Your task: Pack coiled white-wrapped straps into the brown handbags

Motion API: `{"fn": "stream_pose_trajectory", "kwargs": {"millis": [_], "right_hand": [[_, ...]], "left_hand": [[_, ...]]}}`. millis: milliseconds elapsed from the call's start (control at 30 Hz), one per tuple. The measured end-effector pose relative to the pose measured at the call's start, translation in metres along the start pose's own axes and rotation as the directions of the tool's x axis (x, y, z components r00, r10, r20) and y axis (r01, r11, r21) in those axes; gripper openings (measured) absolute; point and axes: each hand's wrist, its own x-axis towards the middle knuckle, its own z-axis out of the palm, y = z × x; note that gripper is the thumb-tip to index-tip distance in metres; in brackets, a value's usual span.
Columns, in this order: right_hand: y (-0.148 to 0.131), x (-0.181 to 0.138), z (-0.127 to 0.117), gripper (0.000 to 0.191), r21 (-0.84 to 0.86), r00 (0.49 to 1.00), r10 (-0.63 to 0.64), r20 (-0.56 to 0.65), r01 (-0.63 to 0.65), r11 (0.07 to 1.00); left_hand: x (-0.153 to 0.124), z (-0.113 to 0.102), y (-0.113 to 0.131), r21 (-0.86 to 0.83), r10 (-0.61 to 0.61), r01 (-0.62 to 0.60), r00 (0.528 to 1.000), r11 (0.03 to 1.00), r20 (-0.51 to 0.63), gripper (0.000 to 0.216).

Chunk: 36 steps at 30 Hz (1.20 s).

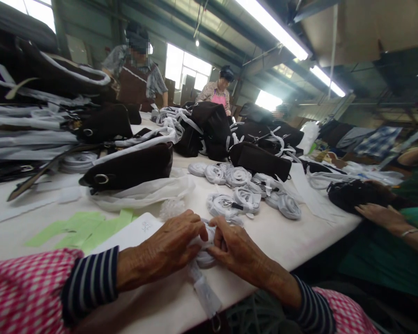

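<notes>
Between my hands is a coiled strap (206, 260) wrapped in pale tissue, near the table's front edge. My left hand (170, 241) is closed on its left side, with the fingers curled over the coil. My right hand (235, 243) pinches it from the right, thumb and index finger bent together. A wrapped strap end (206, 294) with a metal hook hangs down from the coil toward the table edge. Just beyond my hands lie several similar wrapped strap coils (237, 176), some showing black ends and metal clips.
Dark handbags (128, 167) with white wrapping pile up at left and centre. Green paper strips (80, 229) and a white card (139, 229) lie left of my hands. At right, a co-worker's hand (383, 215) rests by a black bag (355, 195). Two people stand across the table.
</notes>
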Motion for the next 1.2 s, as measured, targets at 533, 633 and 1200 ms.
{"fn": "stream_pose_trajectory", "kwargs": {"millis": [533, 633, 1200], "right_hand": [[-0.005, -0.001, 0.002, 0.015, -0.005, 0.996, 0.076, -0.051, -0.076, 0.997], [-0.008, -0.002, -0.001, 0.012, -0.006, 0.996, 0.083, -0.044, -0.084, 0.996], [-0.035, 0.025, -0.017, 0.017, -0.32, 0.974, 0.155, 0.163, -0.096, 0.942]], "left_hand": [[0.013, -0.012, 0.006, 0.001, -0.223, 0.223, 0.972, 0.975, 0.071, 0.013], [0.017, -0.009, 0.008, 0.078, -0.236, 0.231, 0.969, 0.97, 0.071, 0.011], [-0.012, 0.002, -0.001, 0.076, -0.136, 0.134, 0.99, 0.988, 0.025, 0.015]]}}
